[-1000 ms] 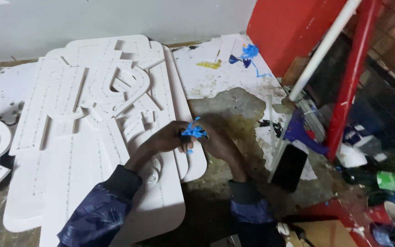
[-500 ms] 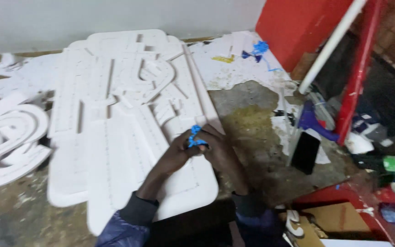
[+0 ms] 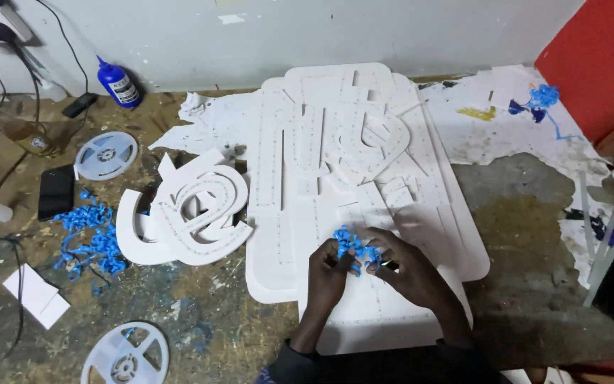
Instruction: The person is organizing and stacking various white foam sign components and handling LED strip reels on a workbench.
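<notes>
Hands meet over the large white cut-out board (image 3: 364,213): left hand (image 3: 328,274) and right hand (image 3: 410,267) each pinch the small blue strip tangle (image 3: 353,245) between fingertips. More blue scraps (image 3: 90,238) lie on the floor beside white letter shapes (image 3: 190,217), so work seems mid-way.

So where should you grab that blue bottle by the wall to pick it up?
Probably around its body. The blue bottle leans against the wall with its narrow cap end pointing up and left, so the wider round body is the easiest part to wrap fingers around. Come from the front, the open floor side, since the wall blocks the back.
</notes>
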